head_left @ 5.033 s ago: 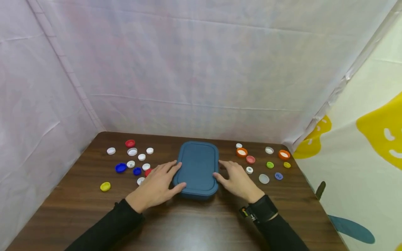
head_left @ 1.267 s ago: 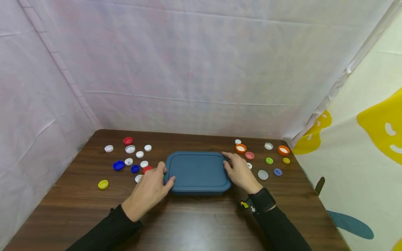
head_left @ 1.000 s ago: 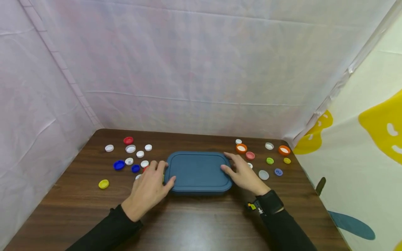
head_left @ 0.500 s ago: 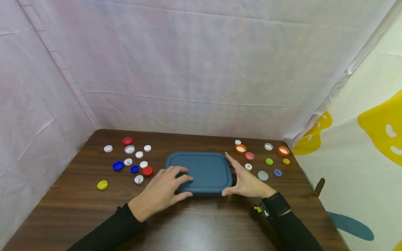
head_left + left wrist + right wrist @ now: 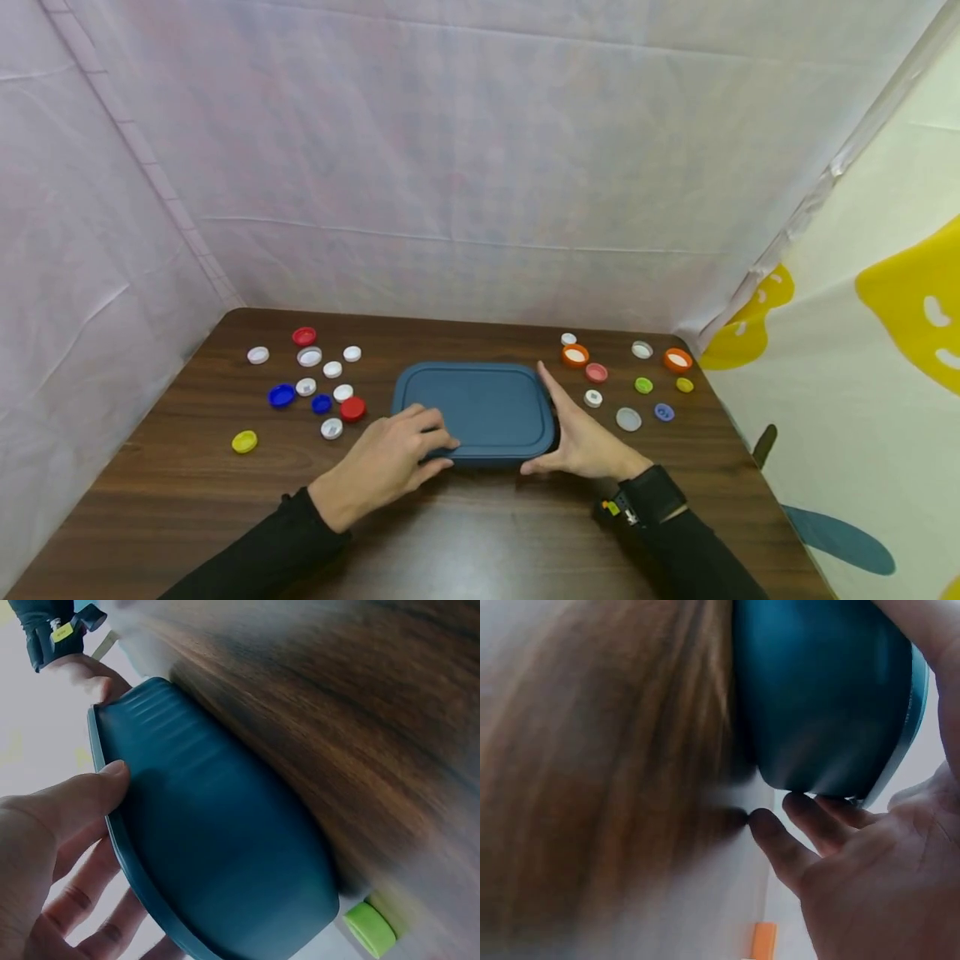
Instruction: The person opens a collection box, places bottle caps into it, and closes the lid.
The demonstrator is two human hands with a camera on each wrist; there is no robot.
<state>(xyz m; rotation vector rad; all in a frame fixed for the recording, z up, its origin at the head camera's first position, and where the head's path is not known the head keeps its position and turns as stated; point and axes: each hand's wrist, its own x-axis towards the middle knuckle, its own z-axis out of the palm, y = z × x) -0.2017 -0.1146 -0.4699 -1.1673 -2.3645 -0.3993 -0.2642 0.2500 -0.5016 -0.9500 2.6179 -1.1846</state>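
Note:
A dark blue lidded food container (image 5: 217, 817) lies crosswise on the wooden table, its flat lid (image 5: 487, 404) on. My left hand (image 5: 390, 462) pinches the lid's front edge left of the middle, fingers on top and thumb at the rim from the front. Around the right end curves my right hand (image 5: 588, 442), thumb at the front wall and fingertips along the end wall in the right wrist view. In the left wrist view, a green cap (image 5: 370, 930) sits by the container's left end; the left hand hides it in the head view.
Loose bottle caps lie on both sides: a red cap (image 5: 352, 408), a blue cap (image 5: 282, 396) and a yellow cap (image 5: 244, 442) among several at left, an orange cap (image 5: 678, 360) among several at right. White cloth (image 5: 465, 183) walls the table's back.
The container has turned from lengthwise to crosswise. My left hand has since shifted from its left end to the front lid edge; my right thumb has moved from the lid to the front wall.

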